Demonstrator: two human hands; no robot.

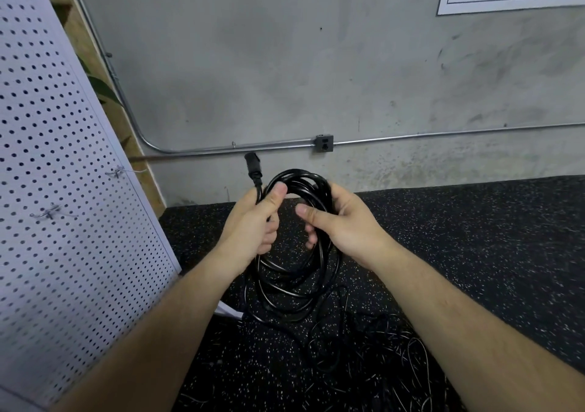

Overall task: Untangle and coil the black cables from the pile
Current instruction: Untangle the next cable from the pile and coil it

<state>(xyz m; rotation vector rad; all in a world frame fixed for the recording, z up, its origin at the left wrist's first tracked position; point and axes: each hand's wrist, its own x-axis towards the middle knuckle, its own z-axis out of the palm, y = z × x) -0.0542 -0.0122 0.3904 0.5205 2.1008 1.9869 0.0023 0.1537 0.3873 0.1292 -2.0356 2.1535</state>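
Hands are close together, and both hold one black cable (297, 175) up in the air, in front of the grey wall (285, 63). The cable is wound in a big loop. The loop hangs down, and its bottom is near the dark speckled floor (474, 237).

The left hand (256, 218) grips the cable just under its plug (253, 165), which sticks up. Its thumb rests on the top left of the loop. The right hand (342, 225) has its fingers curled round the right side of the loop, and its thumb points at the left hand.

More thin black cables lie in a messy pile (411, 348) on the floor, low and to the right. A white board with holes (63, 190) leans on the left. A metal pipe (411, 137) runs along the wall to a small grey box (323, 143).
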